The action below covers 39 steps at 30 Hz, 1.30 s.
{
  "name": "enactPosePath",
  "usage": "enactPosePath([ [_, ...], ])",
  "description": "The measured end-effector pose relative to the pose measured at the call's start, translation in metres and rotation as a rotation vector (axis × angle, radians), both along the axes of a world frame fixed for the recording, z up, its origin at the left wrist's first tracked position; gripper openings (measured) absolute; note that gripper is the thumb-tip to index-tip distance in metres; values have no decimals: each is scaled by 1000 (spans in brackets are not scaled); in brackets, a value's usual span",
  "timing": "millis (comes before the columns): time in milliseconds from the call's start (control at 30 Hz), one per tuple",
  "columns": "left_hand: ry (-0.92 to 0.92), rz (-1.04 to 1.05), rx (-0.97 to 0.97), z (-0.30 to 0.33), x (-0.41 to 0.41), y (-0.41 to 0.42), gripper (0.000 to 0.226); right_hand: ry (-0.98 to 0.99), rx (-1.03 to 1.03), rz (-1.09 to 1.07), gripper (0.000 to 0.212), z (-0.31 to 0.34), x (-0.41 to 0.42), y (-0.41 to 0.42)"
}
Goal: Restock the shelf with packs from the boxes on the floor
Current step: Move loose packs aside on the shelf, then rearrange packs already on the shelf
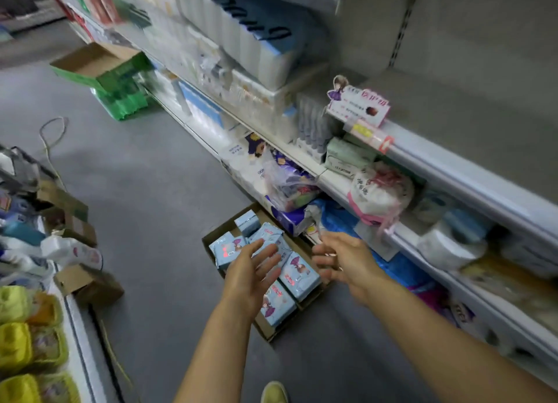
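From the head camera, nearest of all is the toe of a yellow-green shoe (274, 393) at the bottom edge, and above it two bare forearms reach forward and down. The left hand (250, 274) is spread with fingers straight and relaxed, holding nothing, poised over the packs. The right hand (344, 262) is also empty, fingers loosely bent and apart, hanging over the right side of the box.

The cardboard box (265, 328) sits on the grey floor right against the foot of the shelf unit, its flaps open. Inside lie light-blue packs (299, 277) with pink and purple print, some flat, one or two tipped on edge toward the back.

To the right, the upper shelf (471, 106) is bare behind a pink price tag (360, 105), while the levels below it hold tissue packs and bagged goods. Another open box (99, 67), green-sided, stands further down the aisle.

By the look of it, the step in hand is the reach for a fresh load. The next move calls for both hands to drop lower, close round a few packs together, then lift them to the bare shelf.
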<state>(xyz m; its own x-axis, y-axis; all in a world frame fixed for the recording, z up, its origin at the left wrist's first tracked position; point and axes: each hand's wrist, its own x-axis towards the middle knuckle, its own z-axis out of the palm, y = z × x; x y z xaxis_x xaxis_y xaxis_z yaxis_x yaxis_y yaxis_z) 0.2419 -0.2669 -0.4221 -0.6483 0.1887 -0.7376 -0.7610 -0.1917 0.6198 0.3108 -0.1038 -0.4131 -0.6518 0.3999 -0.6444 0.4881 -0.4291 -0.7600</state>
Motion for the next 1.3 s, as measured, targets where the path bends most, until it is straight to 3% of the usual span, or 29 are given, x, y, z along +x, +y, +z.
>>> enactPosePath([
  [267, 193, -156, 113, 123, 78, 44, 17, 182, 71, -94, 12, 123, 110, 40],
  [600, 445, -291, 273, 251, 146, 132, 20, 398, 358, -195, 13, 254, 219, 124],
  [833, 608, -434, 329, 305, 178, 177, 18, 442, 529, -237, 14, 302, 268, 157],
  [1300, 941, -808, 247, 361, 173, 318, 20, 442, 982, -437, 16, 367, 295, 226],
])
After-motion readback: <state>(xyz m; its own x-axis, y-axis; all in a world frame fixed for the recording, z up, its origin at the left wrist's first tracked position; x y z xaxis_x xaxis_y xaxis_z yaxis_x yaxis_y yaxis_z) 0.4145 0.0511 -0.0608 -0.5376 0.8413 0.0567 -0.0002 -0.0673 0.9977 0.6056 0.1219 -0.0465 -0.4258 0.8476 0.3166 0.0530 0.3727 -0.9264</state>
